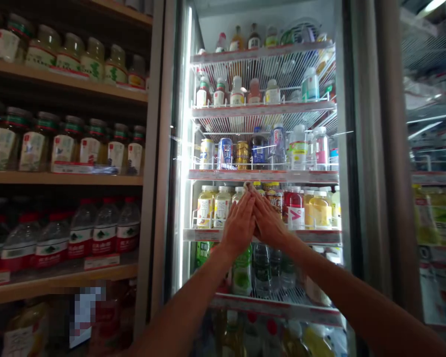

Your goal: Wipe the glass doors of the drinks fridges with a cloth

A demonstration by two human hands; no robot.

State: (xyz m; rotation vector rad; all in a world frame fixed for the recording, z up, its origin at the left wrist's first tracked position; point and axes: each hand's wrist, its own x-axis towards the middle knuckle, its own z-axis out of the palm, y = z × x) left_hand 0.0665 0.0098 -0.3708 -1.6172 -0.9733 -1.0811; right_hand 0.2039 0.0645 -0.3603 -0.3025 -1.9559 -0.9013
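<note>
My left hand (239, 224) and my right hand (269, 220) are raised in front of a lit drinks fridge, their fingertips meeting in a peak. Both hands lie flat with fingers stretched forward and close together. A small pale bit of what looks like cloth (248, 185) shows at the fingertips, pressed under them; the rest of it is hidden. Behind the hands, bottles of pale yellow drink (205, 206) and a red-labelled bottle (294, 208) stand on a fridge shelf. Thin glints beside the frame suggest a glass pane, though its surface is hard to see.
The metal door frame (371, 148) runs up the fridge's right side. Wooden shelves (67, 177) at left carry jars and red-capped water bottles (106, 225). More wire shelves with drinks (436, 213) appear at far right. A blurred-out patch (83, 312) sits low at left.
</note>
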